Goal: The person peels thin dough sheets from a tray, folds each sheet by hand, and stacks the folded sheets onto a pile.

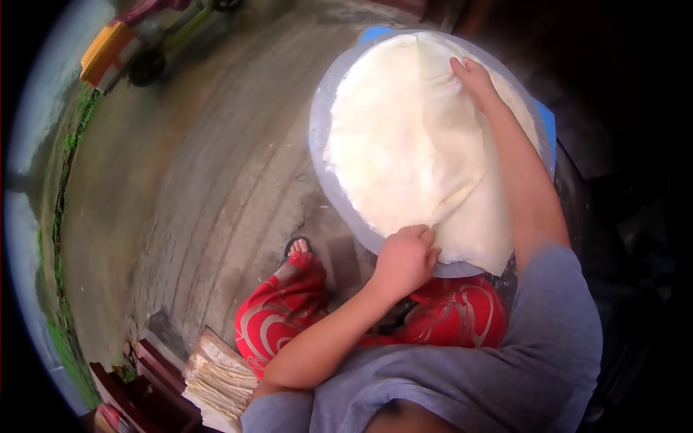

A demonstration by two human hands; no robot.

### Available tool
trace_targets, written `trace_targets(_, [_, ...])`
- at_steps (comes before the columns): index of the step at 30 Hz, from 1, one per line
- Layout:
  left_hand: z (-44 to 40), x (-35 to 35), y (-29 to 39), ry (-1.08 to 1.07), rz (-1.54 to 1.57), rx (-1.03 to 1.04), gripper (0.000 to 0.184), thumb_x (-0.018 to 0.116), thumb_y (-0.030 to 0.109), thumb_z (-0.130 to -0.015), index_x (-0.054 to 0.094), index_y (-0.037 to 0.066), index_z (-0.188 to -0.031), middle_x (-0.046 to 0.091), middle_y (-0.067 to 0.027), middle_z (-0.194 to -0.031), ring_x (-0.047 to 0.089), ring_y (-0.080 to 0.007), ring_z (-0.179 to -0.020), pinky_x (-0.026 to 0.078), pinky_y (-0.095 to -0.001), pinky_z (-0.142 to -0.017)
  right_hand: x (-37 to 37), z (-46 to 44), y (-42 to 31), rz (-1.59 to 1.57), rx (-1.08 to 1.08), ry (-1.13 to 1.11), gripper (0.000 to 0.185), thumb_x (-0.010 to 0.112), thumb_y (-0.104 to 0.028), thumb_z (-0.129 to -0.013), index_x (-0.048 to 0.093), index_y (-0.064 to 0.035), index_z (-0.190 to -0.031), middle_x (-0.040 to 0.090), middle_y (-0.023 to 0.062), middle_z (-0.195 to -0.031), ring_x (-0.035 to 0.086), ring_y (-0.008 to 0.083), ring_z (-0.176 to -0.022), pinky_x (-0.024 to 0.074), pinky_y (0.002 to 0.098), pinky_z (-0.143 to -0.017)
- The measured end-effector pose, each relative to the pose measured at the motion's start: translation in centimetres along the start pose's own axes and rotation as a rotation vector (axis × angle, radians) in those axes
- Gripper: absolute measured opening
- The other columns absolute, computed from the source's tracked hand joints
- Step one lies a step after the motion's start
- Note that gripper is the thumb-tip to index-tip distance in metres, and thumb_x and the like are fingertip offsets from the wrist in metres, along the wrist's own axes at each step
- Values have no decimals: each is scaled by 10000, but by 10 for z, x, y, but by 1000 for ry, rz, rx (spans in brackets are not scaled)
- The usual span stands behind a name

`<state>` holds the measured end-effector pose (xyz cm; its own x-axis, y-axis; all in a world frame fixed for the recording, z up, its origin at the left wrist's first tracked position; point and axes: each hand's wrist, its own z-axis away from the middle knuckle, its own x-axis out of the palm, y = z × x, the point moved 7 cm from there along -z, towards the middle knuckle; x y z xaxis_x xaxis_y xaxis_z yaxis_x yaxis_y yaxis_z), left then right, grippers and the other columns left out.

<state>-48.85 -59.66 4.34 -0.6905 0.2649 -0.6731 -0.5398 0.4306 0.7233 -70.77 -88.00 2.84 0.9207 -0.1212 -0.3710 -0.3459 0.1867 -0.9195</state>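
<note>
While both hands (408,261) (473,78) pinch the pale sheet (390,130), swirls (478,314) mark red trousers (307,283).

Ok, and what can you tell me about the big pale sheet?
The sheet is broad, cream-white, thin and floppy, dough-like, though its material is uncertain. It lies spread on a round grey base, with a curved left edge, and creases and what looks like an overlapping layer towards the right. A pointed corner reaches the near edge. The right hand holds it near the far side, the left hand near the close side.
</note>
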Motion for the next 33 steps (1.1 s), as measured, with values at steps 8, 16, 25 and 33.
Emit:
trace_targets(8, [35, 71, -17, -338, 1201, -869, 549, 507, 493, -912, 564, -34, -1053, 616, -82, -921, 600, -194, -888, 494, -313, -817, -143, 158, -31, -511, -390, 363, 213, 513, -251, -962, 598, -56, -963, 619, -2, -820, 572, 70, -684, 471, 220, -614])
trace_targets(16, [26, 94, 38, -83, 2214, -987, 783, 467, 609, -867, 357, -22, -1316, 473, -168, -1302, 466, -298, -1209, 342, -430, -1061, -225, 366, -80, -562, -641, 665, 252, 478, -233, -978, 587, -6, -990, 638, 52, -933, 597, 117, -841, 478, 257, -770])
trace_targets(25, [38, 80, 92, -358, 2118, -857, 417, 603, 163, -867, 486, 27, -1244, 539, -132, -1249, 490, -296, -1179, 366, -452, -1024, -337, 519, -110, -598, -883, 657, 308, 420, -300, -991, 553, -50, -1112, 608, 77, -1096, 574, 199, -1028, 461, 349, -909])
trace_targets(33, [-21, -24, 127, -218, 1772, -310, 360, 558, 229, -922, 503, 37, -1222, 585, -101, -1176, 575, -237, -1078, 475, -396, -916, -370, 444, -137, -657, -664, 449, 208, 518, -223, -951, 574, -71, -1082, 640, 50, -1040, 619, 177, -957, 502, 323, -845])
